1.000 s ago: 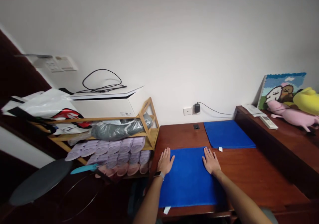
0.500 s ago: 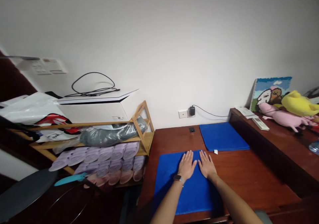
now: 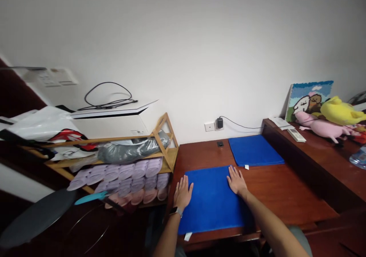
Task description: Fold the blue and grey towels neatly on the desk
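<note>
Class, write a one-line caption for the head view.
Left hand and right hand lie flat on the near blue cloth.

Left hand (image 3: 183,194) and right hand (image 3: 237,181) flat on blue cloth (image 3: 211,203) | second cloth (image 3: 255,150) beyond | slippers (image 3: 126,177), apparently

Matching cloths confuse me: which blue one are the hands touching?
The nearer blue cloth: left hand at its left edge, right hand near its far right corner. The farther cloth is untouched.

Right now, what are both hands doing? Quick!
Left hand: open, flat at the near blue cloth's left edge.
Right hand: open, flat at its right edge, gripping nothing.
</note>
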{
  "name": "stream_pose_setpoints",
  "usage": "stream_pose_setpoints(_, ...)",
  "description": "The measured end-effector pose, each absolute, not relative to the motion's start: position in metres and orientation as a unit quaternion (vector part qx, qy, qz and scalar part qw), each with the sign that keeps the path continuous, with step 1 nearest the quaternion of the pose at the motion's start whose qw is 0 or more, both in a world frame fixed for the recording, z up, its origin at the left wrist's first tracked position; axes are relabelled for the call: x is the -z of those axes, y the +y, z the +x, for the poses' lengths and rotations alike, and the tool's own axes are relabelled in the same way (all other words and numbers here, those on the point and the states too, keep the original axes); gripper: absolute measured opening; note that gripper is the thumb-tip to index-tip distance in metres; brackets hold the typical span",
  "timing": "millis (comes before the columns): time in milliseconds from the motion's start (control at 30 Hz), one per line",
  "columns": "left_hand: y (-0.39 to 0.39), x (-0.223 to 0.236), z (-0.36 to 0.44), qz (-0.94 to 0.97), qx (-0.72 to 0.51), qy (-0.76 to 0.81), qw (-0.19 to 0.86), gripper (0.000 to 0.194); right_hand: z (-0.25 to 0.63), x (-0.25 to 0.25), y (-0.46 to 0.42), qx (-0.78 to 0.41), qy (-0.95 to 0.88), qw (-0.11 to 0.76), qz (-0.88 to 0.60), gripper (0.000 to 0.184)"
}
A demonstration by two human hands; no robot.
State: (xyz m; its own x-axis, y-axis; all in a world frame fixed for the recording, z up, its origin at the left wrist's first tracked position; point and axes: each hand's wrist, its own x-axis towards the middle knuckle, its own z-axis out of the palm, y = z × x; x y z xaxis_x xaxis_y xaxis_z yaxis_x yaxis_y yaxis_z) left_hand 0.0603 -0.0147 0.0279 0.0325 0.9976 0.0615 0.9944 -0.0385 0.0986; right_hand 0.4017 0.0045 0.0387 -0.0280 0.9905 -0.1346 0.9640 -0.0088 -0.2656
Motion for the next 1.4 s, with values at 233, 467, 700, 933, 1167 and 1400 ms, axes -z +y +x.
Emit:
stream_pose_setpoints(233,-0.053,-0.041,0.09,0.742,-0.148,0.653,-0.024,0.064,0.399,-0.055,-0.038,-0.135,-0.702,0.101,-0.692,0.069)
stream_pose_setpoints(467,-0.081,-0.033,0.232,0.864,-0.161,0.475,0.044,0.061,0.396,-0.015,-0.112,-0.11,-0.699,0.073,-0.702,0.069)
stream_pose_setpoints(700,-0.085,-0.018,0.212,0.847,-0.129,0.514,0.053,0.064,0.398,-0.014,-0.11,-0.115,-0.697,0.083,-0.703,0.069)
stream_pose_setpoints(933,-0.101,-0.002,0.076,0.745,-0.136,0.652,-0.035,0.065,0.396,-0.014,-0.112,-0.11,-0.693,0.081,-0.708,0.071)
stream_pose_setpoints(1167,-0.119,-0.017,0.065,0.754,-0.155,0.636,-0.049,0.061,0.4,-0.03,-0.12,-0.11,-0.695,0.089,-0.705,0.07)
stream_pose_setpoints(1400,-0.137,-0.055,0.173,0.849,-0.167,0.501,0.011,0.057,0.402,-0.008,-0.161,-0.078,-0.717,0.135,-0.679,0.068)
